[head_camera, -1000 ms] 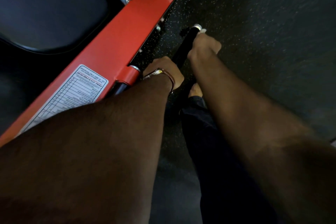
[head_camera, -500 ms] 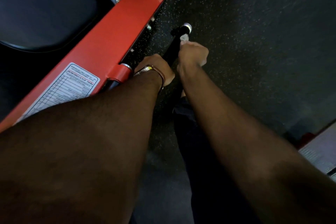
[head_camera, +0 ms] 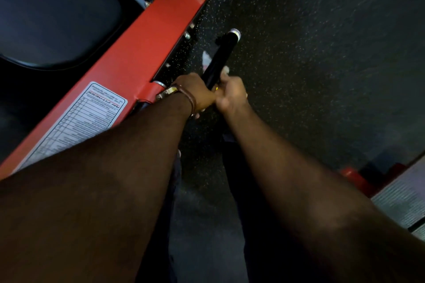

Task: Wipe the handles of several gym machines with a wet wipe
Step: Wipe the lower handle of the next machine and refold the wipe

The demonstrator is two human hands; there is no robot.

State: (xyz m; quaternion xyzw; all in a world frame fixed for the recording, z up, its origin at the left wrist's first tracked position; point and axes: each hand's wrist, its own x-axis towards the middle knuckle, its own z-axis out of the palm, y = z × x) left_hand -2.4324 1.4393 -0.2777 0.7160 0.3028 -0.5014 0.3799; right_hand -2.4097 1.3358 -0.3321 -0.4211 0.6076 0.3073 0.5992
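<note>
Presently counted: two hands, one handle, one wet wipe, one red frame.

Handle (head_camera: 220, 58): one, a black bar with a silver end cap, running from the hands toward 12 o'clock, its cap the far end. It stands out from the red frame (head_camera: 147, 37) over the speckled dark floor (head_camera: 310, 53).

Left hand (head_camera: 195, 93): one, fingers curled round the near end of the handle, just beside the frame; one cord bracelet (head_camera: 189, 100) sits at its wrist.

Right hand (head_camera: 231, 94): one, touching the left hand at its 3 o'clock, fingers curled round the handle and gripping the wipe against it.

Wet wipe (head_camera: 226, 71): one, white, only small bits showing at either side of the bar, just beyond the right hand toward 12 o'clock.

Red frame: one beam, slanting from 7 o'clock to 12 o'clock, bearing one white printed label (head_camera: 76, 124); print too blurred to read.

Seat pad (head_camera: 53, 14): one, black, at 10 o'clock beyond the frame.

Second red machine part (head_camera: 358, 179): one, at 4 o'clock, beside a pale ribbed plate (head_camera: 402, 197).

Containers: none seen.
</note>
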